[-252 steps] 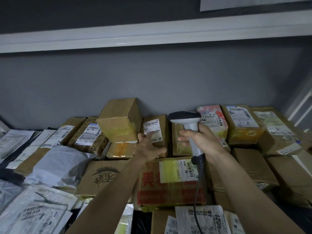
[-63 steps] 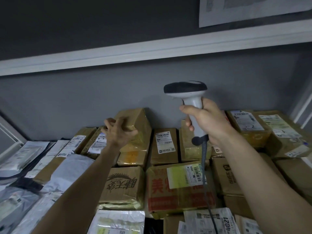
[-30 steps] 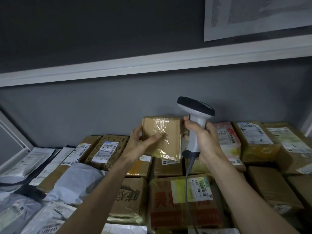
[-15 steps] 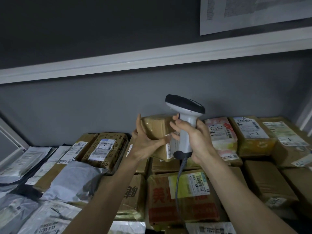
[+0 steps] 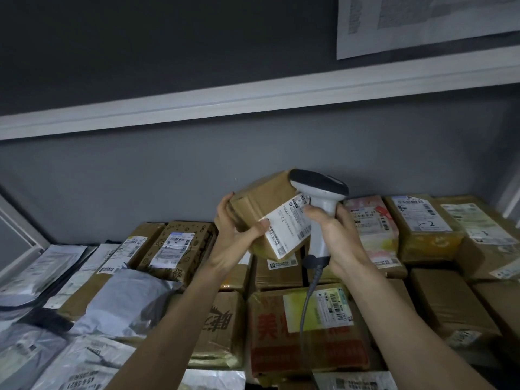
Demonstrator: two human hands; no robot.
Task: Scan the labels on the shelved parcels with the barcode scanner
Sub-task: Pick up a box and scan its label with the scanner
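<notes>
My left hand (image 5: 235, 237) grips a small brown parcel (image 5: 270, 212) lifted clear of the shelved stack, its white label (image 5: 287, 226) turned toward me. My right hand (image 5: 337, 240) wraps the barcode scanner (image 5: 320, 209), touching the parcel's right edge. Next I likely need to back the scanner off and aim its head at the barcode.

Shipping label (image 5: 287, 225) print too small to read, its upper corner hidden behind the barcode scanner (image 5: 319, 198), wall poster (image 5: 422, 21) cut off by top and right edges, its text blurred, scanner cable (image 5: 305, 313) vanishing behind lower parcels
</notes>
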